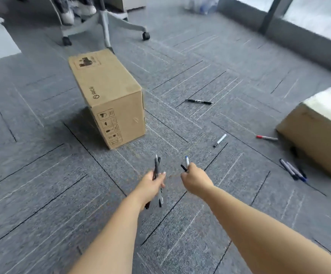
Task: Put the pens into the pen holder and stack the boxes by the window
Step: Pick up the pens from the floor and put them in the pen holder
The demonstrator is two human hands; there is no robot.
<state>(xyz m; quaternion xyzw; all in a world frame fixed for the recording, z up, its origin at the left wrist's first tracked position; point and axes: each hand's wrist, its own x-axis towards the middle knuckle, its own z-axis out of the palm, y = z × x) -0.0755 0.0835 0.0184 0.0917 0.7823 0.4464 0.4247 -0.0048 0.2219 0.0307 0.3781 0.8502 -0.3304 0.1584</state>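
Observation:
My left hand (151, 184) is closed around a bunch of pens (157, 167) that stick out above and below the fist. My right hand (194, 179) grips two pens (186, 163), one with a blue and white tip. Both hands hover over the grey carpet. A tall brown cardboard box (109, 95) stands ahead of them. A second box (322, 133) sits at the right edge. Loose on the floor lie a black pen (199, 101), a white marker (220, 140), a red-capped pen (266, 137) and a few dark pens (293, 170) beside the right box. No pen holder is in view.
An office chair base with castors (105, 26) stands behind the tall box, with a person's feet in white shoes (77, 12) next to it. The window sill (299, 36) runs along the top right. A plastic bag (200, 4) lies near it.

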